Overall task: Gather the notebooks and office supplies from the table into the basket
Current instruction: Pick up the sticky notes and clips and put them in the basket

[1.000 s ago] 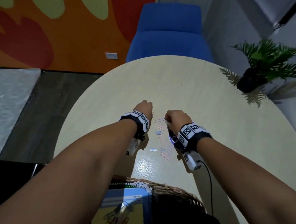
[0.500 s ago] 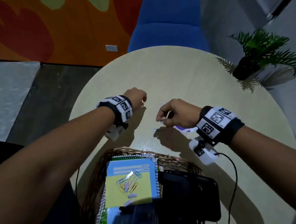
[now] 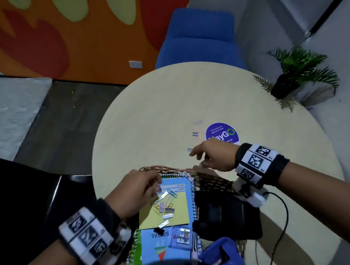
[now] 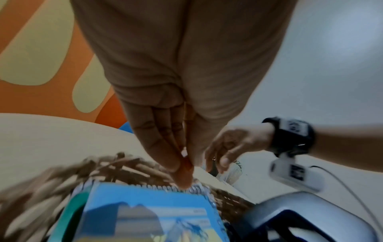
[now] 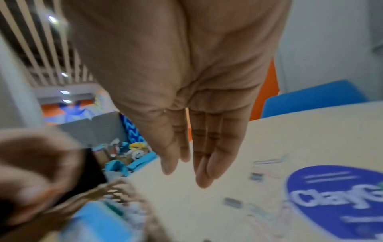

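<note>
Here the left hand (image 3: pixel 136 192) is held over the wicker basket (image 3: pixel 211 182), fingertips pinched together above the blue spiral notebook (image 3: pixel 173 195); whether a clip is caught between them cannot be told. The right hand (image 3: pixel 214 157) is stretched out, fingers straight and holding nothing, above the round table (image 3: pixel 159 117). Loose paper clips and staple strips (image 3: pixel 196 134) are seen on the table beside a purple sticker (image 3: pixel 222 133), with more lying on the notebook in the basket.

Left hand (image 3: pixel 137 192) low and near the body, forearm angled in from lower left, fingers drawn together to a point. Right hand (image 3: pixel 216 156) farther forward, fingers straight and relaxed, palm down, forearm entering from right.
</note>
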The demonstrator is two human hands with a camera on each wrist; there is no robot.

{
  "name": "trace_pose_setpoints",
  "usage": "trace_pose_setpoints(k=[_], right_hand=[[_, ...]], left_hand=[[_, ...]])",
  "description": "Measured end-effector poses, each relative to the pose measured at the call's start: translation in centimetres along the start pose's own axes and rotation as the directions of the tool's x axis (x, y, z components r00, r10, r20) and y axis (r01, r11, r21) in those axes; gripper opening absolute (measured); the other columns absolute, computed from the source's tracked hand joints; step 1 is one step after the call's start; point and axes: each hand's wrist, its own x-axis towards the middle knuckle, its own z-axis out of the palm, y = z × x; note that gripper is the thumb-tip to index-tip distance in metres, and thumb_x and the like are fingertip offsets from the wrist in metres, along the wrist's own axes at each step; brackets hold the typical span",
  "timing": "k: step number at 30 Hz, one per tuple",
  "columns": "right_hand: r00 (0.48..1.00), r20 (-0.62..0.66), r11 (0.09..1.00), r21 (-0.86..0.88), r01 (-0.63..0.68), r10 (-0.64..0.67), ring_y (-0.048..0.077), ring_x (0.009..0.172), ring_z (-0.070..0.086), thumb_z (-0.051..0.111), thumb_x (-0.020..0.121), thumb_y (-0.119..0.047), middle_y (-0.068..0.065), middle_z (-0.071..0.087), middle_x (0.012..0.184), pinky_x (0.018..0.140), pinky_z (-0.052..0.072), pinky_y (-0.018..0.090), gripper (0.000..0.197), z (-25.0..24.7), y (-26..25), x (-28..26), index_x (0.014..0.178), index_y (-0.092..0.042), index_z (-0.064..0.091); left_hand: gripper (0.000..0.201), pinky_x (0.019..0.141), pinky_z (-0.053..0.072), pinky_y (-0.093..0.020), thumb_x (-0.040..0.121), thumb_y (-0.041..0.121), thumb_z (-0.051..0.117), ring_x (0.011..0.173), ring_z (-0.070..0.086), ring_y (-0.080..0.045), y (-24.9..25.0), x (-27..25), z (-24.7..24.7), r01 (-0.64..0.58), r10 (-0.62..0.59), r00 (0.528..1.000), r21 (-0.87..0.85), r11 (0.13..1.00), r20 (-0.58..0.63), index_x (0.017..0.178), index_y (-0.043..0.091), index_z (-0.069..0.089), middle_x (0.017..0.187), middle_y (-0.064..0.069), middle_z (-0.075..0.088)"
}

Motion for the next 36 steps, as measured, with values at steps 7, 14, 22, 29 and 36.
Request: trace_pose_setpoints(k=[7,14,22,29,36], right_hand=[[0.885,-0.261,0.923,0.113,-0.369,0.386,0.030,0.111,0.059,0.055,0.085,-0.012,0.010,0.065,0.122,0.092,0.051,0.037,0.036,-0.2,9.4,6.9,0.119,-0.019,0.063],[0.910,-0.358,0.968,-0.059,-0.245,0.209,0.030,0.116,0.056,0.043,0.096,-0.027,0.007,0.055,0.135,0.093,0.049,0.038,0.033,-0.8,12.3,13.6,0.118,-0.015,0.065],[0.887,-0.363,0.946,-0.040,-0.322,0.287,0.035,0.094,0.064,0.056,0.083,-0.011,0.012,0.066,0.106,0.075,0.049,0.033,0.017,0.1,15.7,13.7,0.091,-0.010,0.071],[0.879,-0.358,0.946,0.045,-0.322,0.317,0.035,0.105,0.057,0.050,0.090,-0.012,0.017,0.056,0.111,0.083,0.047,0.040,0.021,2.1,15.8,11.6,0.104,-0.001,0.061],[0.836,-0.386,0.826,0.549,-0.130,0.389,0.021,0.071,0.062,0.062,0.079,-0.005,0.006,0.066,0.073,0.069,0.052,0.028,0.009,-0.6,15.1,4.2,0.073,-0.008,0.067]], left_hand=[[0.020,0.076,0.036,0.001,0.086,0.037,0.055,0.086,0.061,0.008,0.2,-3.4,1.6,-0.007,0.008,0.999,-0.038,0.999,0.041,0.101,0.032,0.069,0.094,0.022,0.071],[0.026,0.085,0.054,-0.030,0.085,0.038,0.055,0.092,0.068,-0.010,1.6,7.9,-4.8,0.015,-0.008,0.989,0.050,0.999,-0.149,0.099,0.022,0.070,0.096,0.007,0.075],[0.021,0.092,0.050,-0.036,0.088,0.027,0.059,0.103,0.063,-0.029,3.3,24.9,-1.8,0.100,-0.090,0.994,0.168,0.981,-0.062,0.102,0.015,0.069,0.109,-0.009,0.071],[0.027,0.073,0.050,-0.033,0.083,0.032,0.068,0.082,0.062,-0.031,3.6,32.2,2.1,0.166,-0.191,0.980,0.276,0.947,0.063,0.086,0.006,0.066,0.096,-0.015,0.069],[0.008,0.067,0.059,-0.036,0.065,0.013,0.070,0.056,0.062,-0.021,0.9,34.8,3.5,0.144,-0.213,0.968,0.408,0.902,0.131,0.072,0.009,0.072,0.080,-0.011,0.073]])
